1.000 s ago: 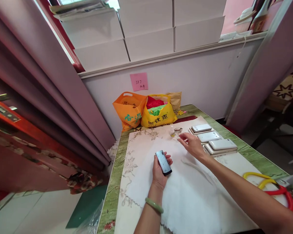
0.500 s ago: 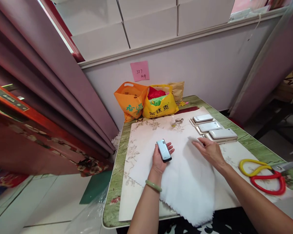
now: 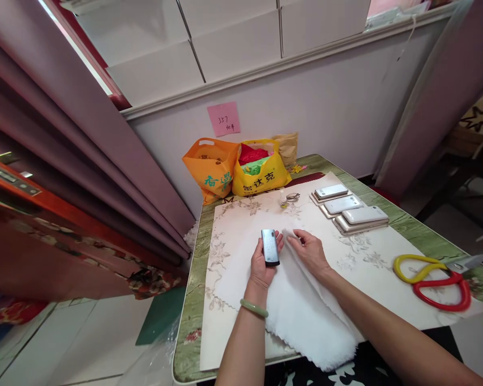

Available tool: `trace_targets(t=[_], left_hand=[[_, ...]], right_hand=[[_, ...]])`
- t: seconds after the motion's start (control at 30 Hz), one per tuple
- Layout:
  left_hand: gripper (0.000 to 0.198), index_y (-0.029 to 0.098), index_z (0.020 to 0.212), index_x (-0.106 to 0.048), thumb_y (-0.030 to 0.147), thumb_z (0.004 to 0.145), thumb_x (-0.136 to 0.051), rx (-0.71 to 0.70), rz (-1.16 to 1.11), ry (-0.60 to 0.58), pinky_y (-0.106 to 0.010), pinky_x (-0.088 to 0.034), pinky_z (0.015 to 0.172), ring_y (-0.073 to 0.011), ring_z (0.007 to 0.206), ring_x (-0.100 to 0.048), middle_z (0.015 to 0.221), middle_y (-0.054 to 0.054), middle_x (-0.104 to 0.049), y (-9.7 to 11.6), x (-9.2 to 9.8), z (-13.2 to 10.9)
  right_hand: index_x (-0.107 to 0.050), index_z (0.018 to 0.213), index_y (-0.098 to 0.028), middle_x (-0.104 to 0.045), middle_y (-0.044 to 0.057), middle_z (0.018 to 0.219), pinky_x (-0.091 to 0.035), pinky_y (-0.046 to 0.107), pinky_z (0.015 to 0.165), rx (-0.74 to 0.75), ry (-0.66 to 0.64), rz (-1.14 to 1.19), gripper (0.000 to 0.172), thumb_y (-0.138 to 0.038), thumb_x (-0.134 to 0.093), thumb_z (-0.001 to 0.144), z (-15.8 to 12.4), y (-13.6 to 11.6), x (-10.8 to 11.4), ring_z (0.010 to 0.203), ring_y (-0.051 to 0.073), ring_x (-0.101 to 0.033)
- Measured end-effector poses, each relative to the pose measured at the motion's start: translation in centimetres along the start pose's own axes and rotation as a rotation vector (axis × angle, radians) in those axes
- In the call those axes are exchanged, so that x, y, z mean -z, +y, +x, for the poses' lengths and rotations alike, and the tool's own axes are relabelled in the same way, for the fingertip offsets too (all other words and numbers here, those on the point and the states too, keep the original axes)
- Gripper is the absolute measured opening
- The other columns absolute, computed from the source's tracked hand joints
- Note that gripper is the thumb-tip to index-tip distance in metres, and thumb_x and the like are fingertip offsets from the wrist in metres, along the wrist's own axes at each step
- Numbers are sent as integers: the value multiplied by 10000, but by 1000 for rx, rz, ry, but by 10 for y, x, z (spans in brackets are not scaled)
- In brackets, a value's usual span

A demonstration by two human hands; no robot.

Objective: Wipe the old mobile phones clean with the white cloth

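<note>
In my left hand [image 3: 261, 267] rests a small light-blue mobile phone [image 3: 270, 246] with a dark lower end, its back facing up. The fingers curl under and around it. My right hand [image 3: 310, 252] pinches the edge of a white cloth [image 3: 306, 321] between thumb and fingers, close to the right of the phone. Most of the cloth lies on the table under both hands, and its ragged near corner hangs over the front edge.
Several phones [image 3: 365, 215] lie in stacks at the back right. Scissors [image 3: 430, 281] with yellow and red handles lie at the right. Glasses [image 3: 293, 197] and a small bottle [image 3: 283, 199] sit farther back. An orange bag [image 3: 213, 174] and a yellow bag [image 3: 261, 179] stand by the wall.
My right hand has moved left with the cloth edge, bringing it close to the phone. The phone in my left hand has turned slightly more upright in view.
</note>
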State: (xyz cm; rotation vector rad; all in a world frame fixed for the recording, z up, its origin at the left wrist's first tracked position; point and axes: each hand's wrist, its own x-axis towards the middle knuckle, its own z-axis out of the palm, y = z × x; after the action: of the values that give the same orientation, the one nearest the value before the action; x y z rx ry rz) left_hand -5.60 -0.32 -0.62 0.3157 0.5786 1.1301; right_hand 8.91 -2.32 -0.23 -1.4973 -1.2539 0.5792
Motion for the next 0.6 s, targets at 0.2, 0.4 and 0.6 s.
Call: trace_targets(t=[0.2,0.4,0.6], left_hand=[[366,130,1175,-612,355,895,-543,32,-8,-14,-385,-497,953,-269,1154,-594,1231,-147,-632,1,-3,0],[280,128,1013,-669,354,879,-573,59,-27,73,-285,-513,866,-172,867,-666,917,-79,-707,2,-2,2],[380,123,1072,-652,437,886,-545,79,19,-68,-363,-497,908,-215,924,-660,1003,-114,-699,3,-1,1]], right_hand=[[-661,900,-201,-674,45,862,-479,282,678,77,114,2,266,-431,-536,852,12,-10,-5,720,175,-589],[-678,1027,-252,-660,62,1040,-495,307,820,340,-115,-209,238,-291,-479,903,1,1,-22,934,193,-621],[-685,1029,-255,-671,47,1032,-489,286,803,316,-29,-269,251,-293,-459,928,6,7,-21,943,185,-626]])
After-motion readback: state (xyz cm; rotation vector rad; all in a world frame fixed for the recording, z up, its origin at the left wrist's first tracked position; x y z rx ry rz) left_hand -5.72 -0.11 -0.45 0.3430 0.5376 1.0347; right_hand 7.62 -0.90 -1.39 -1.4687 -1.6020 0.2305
